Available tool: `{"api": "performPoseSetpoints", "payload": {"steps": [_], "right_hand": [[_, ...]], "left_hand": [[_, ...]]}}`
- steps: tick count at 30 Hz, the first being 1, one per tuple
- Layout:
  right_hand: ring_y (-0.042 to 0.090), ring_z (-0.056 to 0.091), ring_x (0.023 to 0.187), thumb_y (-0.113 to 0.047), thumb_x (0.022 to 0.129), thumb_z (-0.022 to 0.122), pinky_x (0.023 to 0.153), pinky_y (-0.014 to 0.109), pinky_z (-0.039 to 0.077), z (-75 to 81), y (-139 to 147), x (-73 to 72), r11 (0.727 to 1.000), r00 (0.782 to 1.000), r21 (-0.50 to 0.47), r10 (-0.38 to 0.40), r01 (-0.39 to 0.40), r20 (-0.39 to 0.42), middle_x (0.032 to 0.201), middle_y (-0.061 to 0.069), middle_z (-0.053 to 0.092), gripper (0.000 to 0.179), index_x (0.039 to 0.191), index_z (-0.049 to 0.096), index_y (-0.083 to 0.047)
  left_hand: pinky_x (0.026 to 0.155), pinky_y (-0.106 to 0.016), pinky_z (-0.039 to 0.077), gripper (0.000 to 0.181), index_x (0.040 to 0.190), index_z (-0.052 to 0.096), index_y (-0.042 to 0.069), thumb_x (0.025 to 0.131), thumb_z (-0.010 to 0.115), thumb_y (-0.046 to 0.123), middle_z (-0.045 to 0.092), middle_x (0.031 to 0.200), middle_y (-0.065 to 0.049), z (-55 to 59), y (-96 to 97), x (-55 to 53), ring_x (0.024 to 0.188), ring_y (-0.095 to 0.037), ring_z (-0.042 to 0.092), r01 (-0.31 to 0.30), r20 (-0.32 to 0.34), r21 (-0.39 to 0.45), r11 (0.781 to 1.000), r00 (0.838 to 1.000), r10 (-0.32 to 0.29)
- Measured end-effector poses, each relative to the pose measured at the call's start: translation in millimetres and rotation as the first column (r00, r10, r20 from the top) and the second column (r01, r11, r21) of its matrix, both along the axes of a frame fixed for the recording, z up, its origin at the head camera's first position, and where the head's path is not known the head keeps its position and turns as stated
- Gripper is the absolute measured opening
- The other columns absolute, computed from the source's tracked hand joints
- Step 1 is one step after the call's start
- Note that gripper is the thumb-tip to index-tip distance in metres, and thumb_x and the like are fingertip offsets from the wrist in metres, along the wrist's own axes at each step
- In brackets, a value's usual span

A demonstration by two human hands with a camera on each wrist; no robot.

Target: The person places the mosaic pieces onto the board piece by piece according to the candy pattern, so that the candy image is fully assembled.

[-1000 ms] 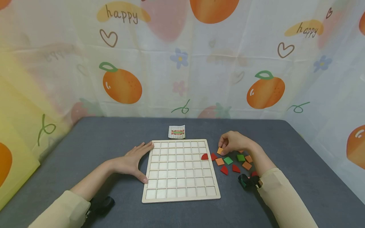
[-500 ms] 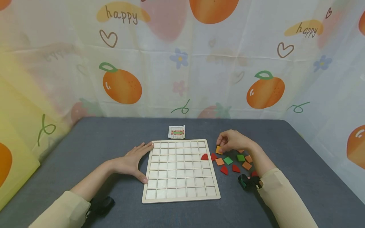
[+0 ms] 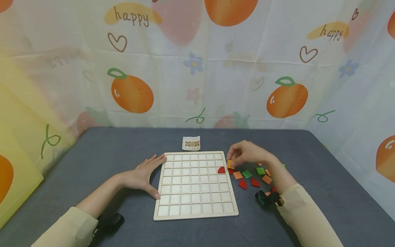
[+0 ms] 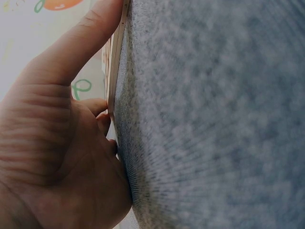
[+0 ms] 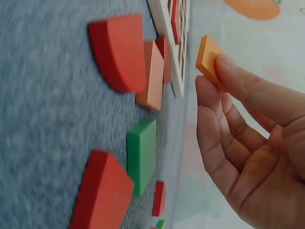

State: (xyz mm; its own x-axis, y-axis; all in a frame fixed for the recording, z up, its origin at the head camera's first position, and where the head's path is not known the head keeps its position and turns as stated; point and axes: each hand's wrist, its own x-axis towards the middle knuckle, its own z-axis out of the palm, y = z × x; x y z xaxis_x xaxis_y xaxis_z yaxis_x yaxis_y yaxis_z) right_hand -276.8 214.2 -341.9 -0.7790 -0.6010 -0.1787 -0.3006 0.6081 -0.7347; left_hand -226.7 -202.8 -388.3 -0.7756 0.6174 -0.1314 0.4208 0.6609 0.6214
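We pinch a yellow-orange tile (image 3: pixel 230 164) between the thumb and fingers of our right hand (image 3: pixel 248 152). The right wrist view shows it clear of the dark table (image 3: pixel 197 236), its flat side turned slantwise. From the head view, it sits just right of the board (image 3: pixel 196 216), near that board's far right part, and partly hides a red piece (image 3: pixel 231 171) beside the rim.

Our left hand (image 3: pixel 139 175) lies open along the board's left edge, fingers spread towards the far left corner and thumb touching the edge nearer to us. How firmly it presses we cannot tell.

A red quarter-round (image 3: pixel 221 170) sits in a cell in the board's right column. If we carry the tile in too low, it could catch the raised rim, or knock that red quarter-round askew. Because we hold only part of the tile, a bump might twist it or make it slip. A low wrist could also scatter the loose pieces to the right, among them an orange square (image 3: pixel 237 175) and a green one (image 3: pixel 247 174). Should our left hand slacken, a sideways push could turn the board.
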Motion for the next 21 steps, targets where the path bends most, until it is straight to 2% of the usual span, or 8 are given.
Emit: {"api": "performPoseSetpoints", "payload": {"steps": [4, 11, 21], "right_hand": [[0.031, 0.068, 0.083, -0.012, 0.086, 0.075, 0.077, 0.037, 0.057, 0.6, -5, 2.3, 0.999, 1.000, -0.033, 0.025, -0.024, 0.017, 0.087, 0.010, 0.071, 0.017, 0.101, 0.070, -0.006], [0.021, 0.067, 0.084, -0.010, 0.090, 0.071, 0.078, 0.034, 0.058, -1.6, -11, 4.6, 0.998, 0.996, -0.045, 0.050, -0.047, 0.067, 0.096, 0.009, 0.070, 0.017, 0.105, 0.069, -0.005], [0.018, 0.068, 0.080, -0.011, 0.086, 0.075, 0.072, 0.035, 0.057, -11.0, -19, 5.5, 0.993, 0.990, -0.010, 0.118, -0.118, 0.074, 0.090, 0.006, 0.074, 0.015, 0.101, 0.074, -0.008]], "left_hand": [[0.118, -0.070, 0.001, 0.127, 0.159, 0.014, 0.006, 0.065, 0.087, 0.050, 0.005, 0.169, -0.015, -0.2, 0.4, -0.9, 0.154, -0.046, -0.002, -0.007, 0.008, -0.011, 1.000, 1.000, 0.007], [0.119, -0.070, 0.002, 0.127, 0.159, 0.013, 0.006, 0.066, 0.088, 0.048, 0.005, 0.169, -0.015, -1.7, 0.8, -2.8, 0.154, -0.047, -0.002, -0.010, 0.006, -0.034, 0.999, 1.000, 0.010], [0.118, -0.070, 0.002, 0.127, 0.159, 0.013, 0.006, 0.066, 0.088, 0.048, 0.005, 0.169, -0.015, -0.2, 1.1, -1.8, 0.154, -0.046, -0.002, -0.013, 0.018, -0.030, 0.999, 1.000, 0.013]]}}
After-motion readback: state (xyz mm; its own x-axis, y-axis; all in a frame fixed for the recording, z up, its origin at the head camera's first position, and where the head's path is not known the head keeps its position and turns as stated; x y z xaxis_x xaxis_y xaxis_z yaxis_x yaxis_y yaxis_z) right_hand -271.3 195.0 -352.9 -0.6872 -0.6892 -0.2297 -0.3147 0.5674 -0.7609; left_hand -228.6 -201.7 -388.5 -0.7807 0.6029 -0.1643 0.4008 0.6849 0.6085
